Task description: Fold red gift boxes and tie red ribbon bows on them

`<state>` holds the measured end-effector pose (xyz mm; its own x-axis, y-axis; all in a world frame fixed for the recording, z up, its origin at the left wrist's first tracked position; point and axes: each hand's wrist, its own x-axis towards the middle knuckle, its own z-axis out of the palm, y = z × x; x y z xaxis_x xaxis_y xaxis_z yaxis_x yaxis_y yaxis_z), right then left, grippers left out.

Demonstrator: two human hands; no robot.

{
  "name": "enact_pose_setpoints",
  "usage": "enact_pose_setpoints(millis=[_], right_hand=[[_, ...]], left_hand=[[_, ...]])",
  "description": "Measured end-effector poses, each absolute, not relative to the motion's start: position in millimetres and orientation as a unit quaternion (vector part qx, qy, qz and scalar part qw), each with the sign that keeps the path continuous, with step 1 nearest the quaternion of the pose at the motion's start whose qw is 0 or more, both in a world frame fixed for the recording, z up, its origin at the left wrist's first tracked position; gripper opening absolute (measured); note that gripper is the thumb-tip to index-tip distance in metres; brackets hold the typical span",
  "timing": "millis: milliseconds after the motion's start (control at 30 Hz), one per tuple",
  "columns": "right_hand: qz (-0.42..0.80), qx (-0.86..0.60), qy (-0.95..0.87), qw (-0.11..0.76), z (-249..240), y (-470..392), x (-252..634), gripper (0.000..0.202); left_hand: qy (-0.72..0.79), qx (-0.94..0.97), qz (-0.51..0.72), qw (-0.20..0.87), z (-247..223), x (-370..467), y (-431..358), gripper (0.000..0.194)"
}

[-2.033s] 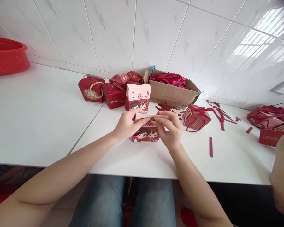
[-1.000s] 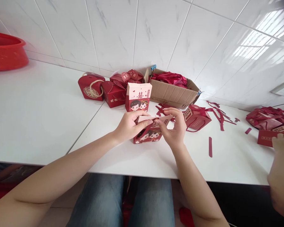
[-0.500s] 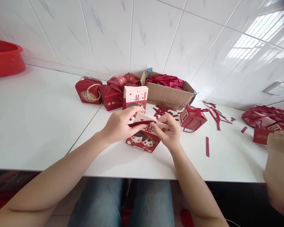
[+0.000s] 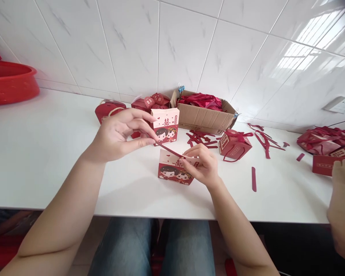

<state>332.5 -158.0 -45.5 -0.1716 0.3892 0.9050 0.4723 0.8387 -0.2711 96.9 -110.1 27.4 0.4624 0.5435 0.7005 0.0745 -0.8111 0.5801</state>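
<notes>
A small gift box, pink above and red below with two cartoon faces, stands upright before me. A narrow dark red strip slants across its top. At the strip's upper left end, the thumb and fingertips of my left hand are closed on it. My right hand pinches the other end at the box's top right edge, its fingers covering that corner. Just behind stands a matching box.
A cardboard carton of red ribbons stands against the wall, with loose red strips before it. Finished-looking red boxes stand around. A red basin is far left. Another person's hand is at far right.
My left hand has moved left and up from the box, drawing the strip out straight. My right hand has stayed at the box's top, and the box has shifted slightly.
</notes>
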Motion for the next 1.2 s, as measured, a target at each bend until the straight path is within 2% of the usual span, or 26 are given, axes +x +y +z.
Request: enact_pose_setpoints(millis=[200, 267, 367, 567, 700, 900, 1200], right_hand=[[-0.043, -0.237, -0.784, 0.572, -44.0, -163.4, 326.1, 0.011], [-0.053, -0.233, -0.785, 0.572, -42.8, -165.1, 324.5, 0.010], [-0.060, -0.225, -0.785, 0.574, -42.4, -166.0, 323.8, 0.010], [-0.071, -0.222, -0.791, 0.566, -44.5, -165.8, 325.5, 0.012], [-0.073, -0.226, -0.793, 0.561, -45.1, -166.1, 327.0, 0.014], [-0.075, -0.228, -0.793, 0.560, -44.2, -166.7, 327.7, 0.012], [-0.089, -0.226, -0.791, 0.561, -42.9, -167.0, 327.2, 0.014]], left_hand=[[0.209, 0.753, 0.554, 0.288, 37.5, 133.9, -117.3, 0.040], [0.204, 0.763, 0.551, 0.269, 36.5, 143.0, -114.6, 0.031], [0.206, 0.795, 0.512, 0.254, 33.8, 145.8, -108.8, 0.013], [0.192, 0.835, 0.380, 0.347, 30.1, 133.7, -105.7, 0.018], [0.216, 0.865, 0.306, 0.334, 31.2, 134.3, -108.3, 0.011], [0.292, 0.842, 0.303, 0.338, 28.2, 145.1, -118.9, 0.017], [0.274, 0.851, 0.253, 0.369, 29.2, 141.5, -127.7, 0.019]])
